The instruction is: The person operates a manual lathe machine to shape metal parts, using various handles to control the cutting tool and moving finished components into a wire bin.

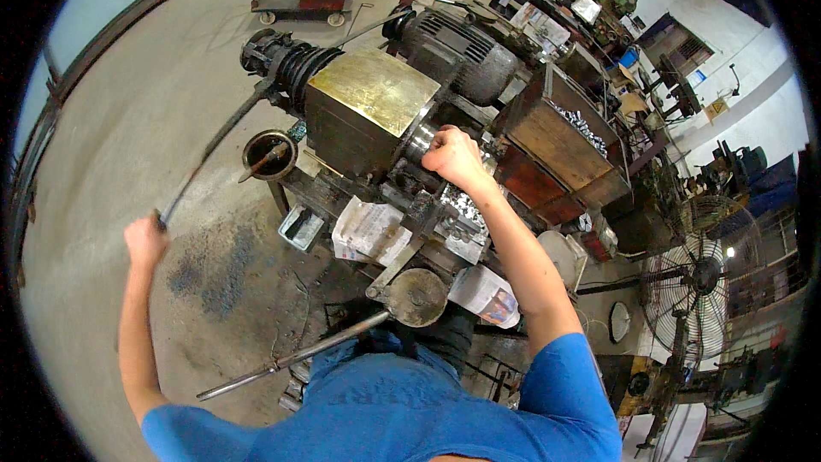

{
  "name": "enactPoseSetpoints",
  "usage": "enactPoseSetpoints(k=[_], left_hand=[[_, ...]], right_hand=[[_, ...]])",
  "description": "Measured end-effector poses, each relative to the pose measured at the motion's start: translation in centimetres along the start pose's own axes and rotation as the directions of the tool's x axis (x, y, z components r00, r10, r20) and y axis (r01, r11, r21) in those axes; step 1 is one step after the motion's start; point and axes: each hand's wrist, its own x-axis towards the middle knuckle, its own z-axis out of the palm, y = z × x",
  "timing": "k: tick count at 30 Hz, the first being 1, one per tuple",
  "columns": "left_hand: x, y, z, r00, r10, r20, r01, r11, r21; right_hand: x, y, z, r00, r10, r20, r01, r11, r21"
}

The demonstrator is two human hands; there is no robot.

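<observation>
My left hand [147, 241] is closed around the end of a long dark lever [224, 130]. The lever slants up to the black pulley end [295, 73] of a small lathe-like machine [352, 133] with a worn brass-coloured top. My right hand [453, 156] is at the machine's shiny round spindle nose [419, 139], its fingers curled in. Whatever those fingers hold, if anything, is hidden. Small metal pieces [462, 203] lie on the machine bed just below that hand.
A wooden bin [560, 133] of metal parts stands right of the machine, beyond it a motor [462, 51]. A metal bar [291, 354] with a round plate [416, 298] juts in front of me. A pot with a brush [269, 156] sits left; a fan [697, 278] stands right.
</observation>
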Motion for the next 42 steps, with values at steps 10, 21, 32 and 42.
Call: enactPoseSetpoints(k=[10,21,32,42], left_hand=[[6.9,-0.2,1.0,0.992,-0.128,0.005,0.124,0.951,-0.284],[-0.3,24.7,17.1,0.86,0.4,0.316,-0.271,0.884,-0.381],[1.2,23.2,9.3,0.799,0.467,0.378,-0.404,0.883,-0.239],[-12.0,22.8,-6.2,0.315,0.696,0.645,0.16,0.631,-0.759]], right_hand=[[-3.4,2.3,-2.5,0.979,-0.139,-0.15,0.157,0.981,0.117],[-24.6,15.2,-10.8,0.933,0.303,-0.194,-0.271,0.947,0.174],[-48.8,36.4,-8.7,0.392,0.881,-0.264,-0.884,0.282,-0.372],[-59.0,30.5,1.3,0.334,0.84,-0.427,-0.93,0.222,-0.292]])
